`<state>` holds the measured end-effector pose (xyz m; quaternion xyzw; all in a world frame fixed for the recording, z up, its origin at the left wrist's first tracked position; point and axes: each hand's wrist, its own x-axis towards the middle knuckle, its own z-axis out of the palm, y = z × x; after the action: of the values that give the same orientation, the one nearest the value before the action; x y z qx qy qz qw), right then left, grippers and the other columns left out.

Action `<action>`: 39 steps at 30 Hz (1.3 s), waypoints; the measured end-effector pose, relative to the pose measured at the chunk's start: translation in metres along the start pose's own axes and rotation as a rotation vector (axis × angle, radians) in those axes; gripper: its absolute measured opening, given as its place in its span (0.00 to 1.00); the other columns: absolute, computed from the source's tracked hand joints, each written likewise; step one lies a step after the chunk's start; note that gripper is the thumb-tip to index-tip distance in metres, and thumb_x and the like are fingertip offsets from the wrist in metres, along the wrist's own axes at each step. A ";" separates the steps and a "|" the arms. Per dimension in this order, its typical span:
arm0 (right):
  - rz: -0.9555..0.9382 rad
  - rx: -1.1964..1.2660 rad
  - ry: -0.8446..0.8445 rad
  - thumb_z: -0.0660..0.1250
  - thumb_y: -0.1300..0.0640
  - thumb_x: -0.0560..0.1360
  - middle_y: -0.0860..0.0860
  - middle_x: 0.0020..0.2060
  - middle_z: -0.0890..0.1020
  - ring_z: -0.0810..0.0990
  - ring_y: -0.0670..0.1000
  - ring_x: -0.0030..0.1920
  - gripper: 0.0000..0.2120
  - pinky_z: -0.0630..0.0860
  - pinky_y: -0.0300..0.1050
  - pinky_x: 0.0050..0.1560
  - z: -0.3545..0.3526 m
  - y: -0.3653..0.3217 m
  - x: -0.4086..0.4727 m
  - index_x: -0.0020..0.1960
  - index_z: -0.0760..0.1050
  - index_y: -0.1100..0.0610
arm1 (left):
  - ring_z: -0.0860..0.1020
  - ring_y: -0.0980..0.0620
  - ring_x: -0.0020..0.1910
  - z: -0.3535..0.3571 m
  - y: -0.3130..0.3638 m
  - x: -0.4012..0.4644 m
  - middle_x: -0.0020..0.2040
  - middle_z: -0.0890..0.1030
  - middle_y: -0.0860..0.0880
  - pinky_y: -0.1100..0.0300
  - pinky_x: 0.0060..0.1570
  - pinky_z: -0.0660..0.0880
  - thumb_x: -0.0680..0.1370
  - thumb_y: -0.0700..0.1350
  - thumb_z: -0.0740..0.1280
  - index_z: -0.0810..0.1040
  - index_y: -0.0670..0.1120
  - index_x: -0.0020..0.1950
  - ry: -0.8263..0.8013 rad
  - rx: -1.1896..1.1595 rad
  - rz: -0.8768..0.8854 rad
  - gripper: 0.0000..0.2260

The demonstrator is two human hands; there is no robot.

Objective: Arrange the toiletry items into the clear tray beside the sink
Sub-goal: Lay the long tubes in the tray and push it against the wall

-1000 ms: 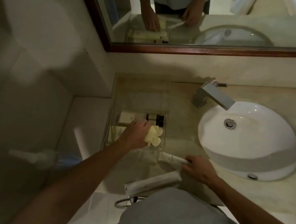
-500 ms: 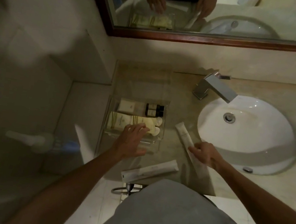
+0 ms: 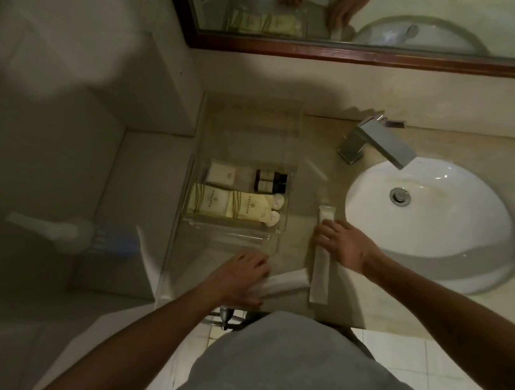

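Reaching back from the tray, our left hand (image 3: pixel 237 275) now closes its fingers on the near white sachet (image 3: pixel 283 283) at the counter edge, while our right hand (image 3: pixel 344 244) presses the second long sachet (image 3: pixel 322 254) it has swung lengthwise beside the sink (image 3: pixel 426 216). Beyond, the clear tray (image 3: pixel 280 231) holds yellow tubes (image 3: pixel 231 204), so we judge only these two remain.
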<state>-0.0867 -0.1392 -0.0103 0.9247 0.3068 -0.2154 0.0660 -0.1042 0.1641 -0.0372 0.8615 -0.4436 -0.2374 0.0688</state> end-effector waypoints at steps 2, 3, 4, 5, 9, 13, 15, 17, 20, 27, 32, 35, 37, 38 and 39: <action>0.025 -0.061 -0.037 0.75 0.56 0.66 0.55 0.58 0.79 0.77 0.57 0.59 0.18 0.74 0.56 0.59 -0.001 0.008 -0.010 0.56 0.79 0.54 | 0.69 0.46 0.63 0.000 -0.002 0.000 0.65 0.70 0.45 0.51 0.65 0.65 0.70 0.56 0.70 0.69 0.48 0.61 -0.006 -0.003 -0.005 0.24; 0.042 -0.077 -0.050 0.74 0.53 0.66 0.53 0.56 0.79 0.77 0.56 0.57 0.18 0.74 0.56 0.59 -0.001 0.012 -0.018 0.55 0.78 0.53 | 0.70 0.47 0.61 -0.002 -0.004 0.001 0.64 0.70 0.46 0.51 0.64 0.67 0.70 0.56 0.70 0.69 0.49 0.61 0.008 -0.005 -0.011 0.24; 0.073 -0.062 -0.044 0.73 0.50 0.66 0.52 0.53 0.80 0.78 0.55 0.54 0.18 0.74 0.55 0.57 0.000 0.017 -0.027 0.55 0.78 0.52 | 0.70 0.48 0.59 -0.005 -0.007 0.003 0.62 0.71 0.47 0.51 0.62 0.69 0.69 0.58 0.70 0.69 0.49 0.61 0.029 -0.008 -0.020 0.25; 0.112 -0.026 -0.003 0.72 0.49 0.67 0.51 0.50 0.80 0.79 0.54 0.51 0.18 0.74 0.53 0.55 0.004 0.021 -0.036 0.55 0.76 0.53 | 0.71 0.49 0.58 -0.009 -0.011 0.003 0.61 0.72 0.48 0.50 0.61 0.70 0.69 0.61 0.70 0.69 0.50 0.62 0.056 -0.010 -0.033 0.27; 0.261 0.126 0.165 0.63 0.49 0.74 0.51 0.45 0.81 0.78 0.52 0.43 0.14 0.74 0.49 0.48 0.005 0.020 -0.048 0.57 0.74 0.54 | 0.70 0.46 0.61 -0.029 -0.028 -0.003 0.64 0.71 0.44 0.49 0.60 0.72 0.68 0.64 0.69 0.67 0.46 0.67 0.387 -0.084 -0.161 0.34; 0.219 0.301 0.242 0.62 0.50 0.76 0.49 0.49 0.78 0.75 0.48 0.42 0.12 0.75 0.46 0.44 -0.038 -0.022 0.008 0.59 0.72 0.51 | 0.69 0.45 0.62 -0.064 -0.050 -0.002 0.65 0.69 0.42 0.53 0.61 0.69 0.69 0.62 0.70 0.66 0.44 0.67 0.608 -0.086 -0.254 0.35; 0.210 0.331 0.277 0.60 0.50 0.78 0.49 0.51 0.77 0.72 0.46 0.43 0.14 0.72 0.43 0.42 -0.063 -0.045 0.049 0.62 0.70 0.51 | 0.71 0.46 0.60 -0.080 -0.059 -0.002 0.63 0.70 0.43 0.54 0.58 0.71 0.68 0.58 0.71 0.67 0.44 0.65 0.686 -0.124 -0.333 0.31; 0.192 0.315 0.298 0.59 0.50 0.78 0.52 0.53 0.76 0.71 0.48 0.45 0.16 0.71 0.44 0.44 -0.087 -0.065 0.086 0.63 0.70 0.52 | 0.72 0.46 0.56 -0.088 -0.064 -0.009 0.60 0.72 0.43 0.54 0.54 0.72 0.67 0.53 0.72 0.70 0.43 0.61 0.801 -0.166 -0.447 0.27; 0.221 0.297 0.315 0.63 0.45 0.75 0.55 0.61 0.73 0.73 0.54 0.56 0.25 0.72 0.51 0.56 -0.108 -0.075 0.126 0.69 0.65 0.53 | 0.72 0.46 0.52 -0.085 -0.068 -0.030 0.57 0.72 0.44 0.53 0.51 0.72 0.66 0.48 0.73 0.71 0.44 0.56 0.908 -0.187 -0.603 0.22; 0.051 0.273 0.340 0.64 0.51 0.76 0.52 0.58 0.77 0.76 0.51 0.55 0.14 0.76 0.47 0.54 -0.069 -0.084 0.081 0.61 0.74 0.51 | 0.72 0.50 0.51 -0.020 -0.036 -0.042 0.57 0.73 0.49 0.55 0.50 0.72 0.68 0.63 0.70 0.71 0.50 0.59 0.191 -0.214 -0.349 0.26; 0.086 0.319 0.286 0.64 0.48 0.75 0.50 0.52 0.79 0.77 0.50 0.49 0.11 0.76 0.46 0.50 -0.009 -0.087 0.020 0.56 0.76 0.51 | 0.73 0.49 0.45 0.001 -0.009 -0.028 0.48 0.74 0.49 0.58 0.39 0.67 0.70 0.46 0.71 0.71 0.50 0.48 0.003 -0.252 -0.286 0.12; 0.193 0.412 0.438 0.68 0.51 0.74 0.51 0.47 0.79 0.77 0.52 0.46 0.10 0.76 0.47 0.44 0.004 -0.078 -0.003 0.52 0.78 0.54 | 0.72 0.50 0.44 -0.010 -0.014 -0.018 0.48 0.73 0.51 0.60 0.38 0.63 0.68 0.49 0.72 0.68 0.51 0.46 0.120 -0.131 -0.246 0.15; 0.196 0.429 0.514 0.70 0.51 0.73 0.51 0.46 0.79 0.76 0.52 0.44 0.10 0.74 0.46 0.42 0.007 -0.074 -0.013 0.51 0.78 0.55 | 0.66 0.54 0.44 -0.013 -0.019 -0.017 0.48 0.68 0.53 0.61 0.40 0.61 0.64 0.60 0.72 0.63 0.54 0.46 0.131 -0.072 -0.210 0.22; 0.200 0.433 0.535 0.70 0.52 0.72 0.51 0.46 0.78 0.75 0.52 0.44 0.10 0.73 0.46 0.41 0.007 -0.072 -0.016 0.51 0.78 0.55 | 0.64 0.55 0.43 -0.014 -0.022 -0.019 0.48 0.66 0.54 0.61 0.41 0.61 0.63 0.64 0.71 0.62 0.54 0.47 0.126 -0.067 -0.202 0.25; 0.216 0.437 0.553 0.70 0.52 0.72 0.52 0.46 0.78 0.75 0.52 0.43 0.10 0.72 0.47 0.41 0.008 -0.070 -0.018 0.51 0.77 0.56 | 0.63 0.56 0.44 -0.013 -0.024 -0.021 0.48 0.65 0.54 0.62 0.41 0.61 0.63 0.66 0.71 0.62 0.54 0.48 0.131 -0.070 -0.203 0.26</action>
<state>-0.1446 -0.0945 -0.0083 0.9673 0.1605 -0.0099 -0.1963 -0.0906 0.1943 -0.0267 0.9127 -0.3399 -0.2018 0.1030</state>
